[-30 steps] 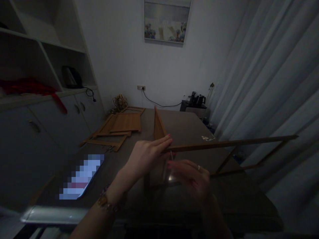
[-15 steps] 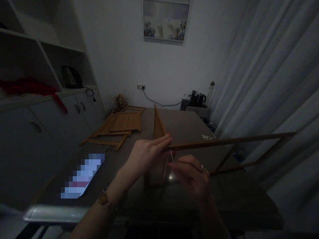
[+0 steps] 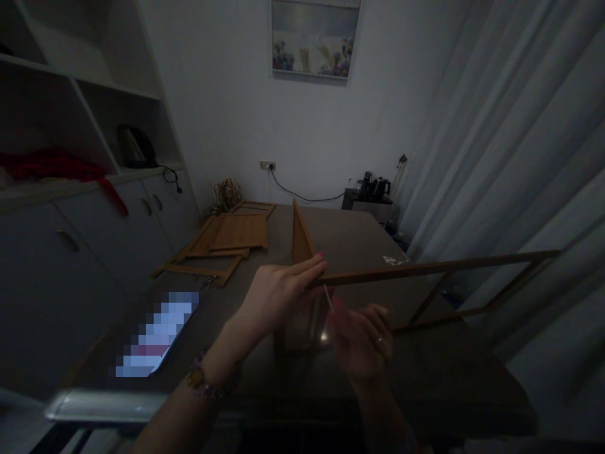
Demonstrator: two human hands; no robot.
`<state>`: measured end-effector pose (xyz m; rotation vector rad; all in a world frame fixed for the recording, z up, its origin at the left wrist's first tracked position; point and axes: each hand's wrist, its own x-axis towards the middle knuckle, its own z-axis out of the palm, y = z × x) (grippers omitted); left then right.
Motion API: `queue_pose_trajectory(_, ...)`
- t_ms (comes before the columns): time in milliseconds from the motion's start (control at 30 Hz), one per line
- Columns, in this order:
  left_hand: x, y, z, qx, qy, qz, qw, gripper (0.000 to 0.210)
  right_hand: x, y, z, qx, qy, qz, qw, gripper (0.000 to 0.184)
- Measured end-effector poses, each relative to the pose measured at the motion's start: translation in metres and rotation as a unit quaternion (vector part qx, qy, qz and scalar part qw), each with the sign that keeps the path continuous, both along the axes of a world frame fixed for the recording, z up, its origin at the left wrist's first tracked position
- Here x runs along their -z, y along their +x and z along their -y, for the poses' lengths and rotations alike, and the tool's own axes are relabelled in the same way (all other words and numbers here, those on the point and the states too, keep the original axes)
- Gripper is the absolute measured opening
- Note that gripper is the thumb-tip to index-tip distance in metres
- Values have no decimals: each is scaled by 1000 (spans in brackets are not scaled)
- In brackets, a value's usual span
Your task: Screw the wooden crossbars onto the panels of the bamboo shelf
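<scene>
My left hand (image 3: 278, 290) is closed around the corner where a long wooden frame (image 3: 392, 273) meets an upright wooden panel (image 3: 302, 233). The frame reaches away to the right, with crossbars near its far end. Below that corner, my right hand (image 3: 362, 337) pinches a thin metal rod (image 3: 329, 299), possibly a hex key. The rod's upper end meets the underside of the wood beside my left fingers. Blur softens the right fingertips, and my left hand hides the joint itself.
Flat wooden panels and frames (image 3: 239, 232) lie at the table's left, with small metal parts (image 3: 209, 281) beside them. Nearer me is a lit phone (image 3: 158, 334). White scraps (image 3: 396, 260) lie at the right. A curtain (image 3: 510, 157) hangs along the right side.
My right hand has turned and shifted slightly left, and the metal rod slants more. My left hand and the wooden pieces stay nearly in place.
</scene>
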<state>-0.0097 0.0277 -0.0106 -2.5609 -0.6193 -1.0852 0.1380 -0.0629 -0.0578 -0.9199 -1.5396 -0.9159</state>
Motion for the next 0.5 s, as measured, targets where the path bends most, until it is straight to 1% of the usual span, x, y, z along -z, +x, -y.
queue_pose_trajectory(100, 0, -1, 1, -4, -1, -6, 1000, 35, 0, -1, -4, -33, -1, 14, 999, 18)
queue_pose_trajectory(200, 0, -1, 1, 5, -5, -5, 1000, 35, -1, -3, -5, -63, -27, 13, 998, 20)
queue_pose_trajectory(333, -1, -1, 0, 13, -2, -1, 1000, 35, -2, -6, -4, -103, -78, -7, 992, 26)
queue_pose_trajectory(400, -2, 0, 0, 12, -5, -3, 1000, 34, -2, -7, -4, -125, -87, -21, 988, 29)
queue_pose_trajectory(500, -2, 0, 1, 9, -3, -6, 1000, 34, -3, -4, -4, -182, -109, -58, 976, 31)
